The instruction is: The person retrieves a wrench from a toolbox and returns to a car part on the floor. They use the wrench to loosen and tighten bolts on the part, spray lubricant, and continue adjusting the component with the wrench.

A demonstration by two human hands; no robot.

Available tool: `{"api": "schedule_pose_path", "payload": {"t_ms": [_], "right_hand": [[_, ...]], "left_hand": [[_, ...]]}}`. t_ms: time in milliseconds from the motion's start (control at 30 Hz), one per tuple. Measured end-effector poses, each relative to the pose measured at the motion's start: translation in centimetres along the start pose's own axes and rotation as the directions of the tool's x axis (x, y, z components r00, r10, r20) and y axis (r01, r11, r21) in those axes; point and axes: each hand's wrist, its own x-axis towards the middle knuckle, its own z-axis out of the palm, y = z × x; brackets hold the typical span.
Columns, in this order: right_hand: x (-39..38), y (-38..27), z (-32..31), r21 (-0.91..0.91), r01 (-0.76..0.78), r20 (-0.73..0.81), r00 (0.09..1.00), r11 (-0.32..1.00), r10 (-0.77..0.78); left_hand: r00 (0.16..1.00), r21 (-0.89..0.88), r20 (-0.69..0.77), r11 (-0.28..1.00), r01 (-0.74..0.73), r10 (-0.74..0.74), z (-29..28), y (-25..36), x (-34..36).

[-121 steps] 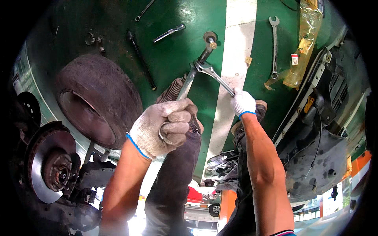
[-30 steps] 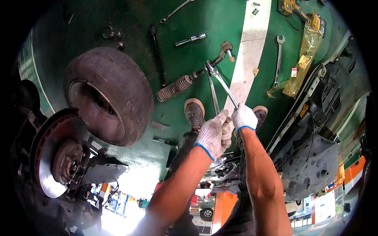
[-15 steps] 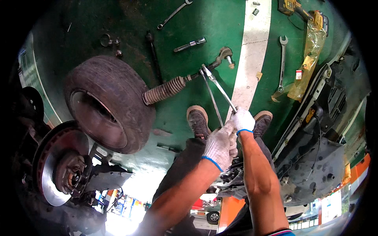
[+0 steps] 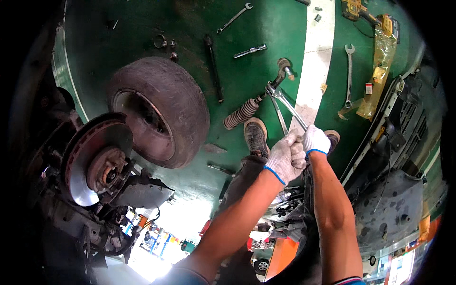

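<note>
In my gloved left hand [image 4: 287, 157] is the handle of one wrench [image 4: 279, 114], the fingers wrapped round it. My gloved right hand [image 4: 317, 140] is closed on a second wrench [image 4: 293, 111], its hand touching or nearly touching the left. The two handles form a narrow V, and their heads meet on a tie rod [image 4: 262, 97]. Beyond the heads is its dark ball-joint end [image 4: 283, 66] with a threaded stud. Toward my shoe runs a ribbed bellows boot [image 4: 241, 114]. Which flats each wrench grips is too small to tell.
A wheel with tyre [image 4: 187, 114] lies left, near a brake disc [image 4: 78, 175] on its hub. A combination wrench [image 4: 349, 76], a yellow power tool [image 4: 354, 10] and a plastic bag [image 4: 383, 61] lie right. Farther off are a ratchet-like tool [image 4: 250, 51], a black rod [image 4: 213, 69] and another wrench [image 4: 235, 18].
The whole view has shifted. The boot's near end now lies farther from the tyre, and the tie rod stands steeper in the picture. Both hands keep their wrenches, the left hand now higher.
</note>
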Motion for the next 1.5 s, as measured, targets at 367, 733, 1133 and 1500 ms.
{"api": "schedule_pose_path", "payload": {"t_ms": [367,733,1133,1500], "right_hand": [[0.5,0.6,2.6,0.021,-0.001,-0.011,1.000,1.000,0.001],[1.6,1.3,4.4,-0.021,0.001,-0.111,0.994,1.000,-0.004],[3.3,2.0,6.3,0.005,0.051,-0.122,0.991,0.999,-0.050],[5.1,4.3,7.1,0.054,-0.052,0.000,0.999,0.997,0.052]], "left_hand": [[0.999,0.063,0.016,0.997,0.049,-0.050,-0.5,0.1,0.7],[0.987,0.017,-0.160,1.000,0.015,-0.012,0.3,-1.5,0.8],[0.968,0.008,-0.239,0.997,0.077,-0.073,0.4,-0.3,-0.1],[0.983,0.196,0.094,0.971,0.140,-0.160,0.3,16.7,-14.6]]}}
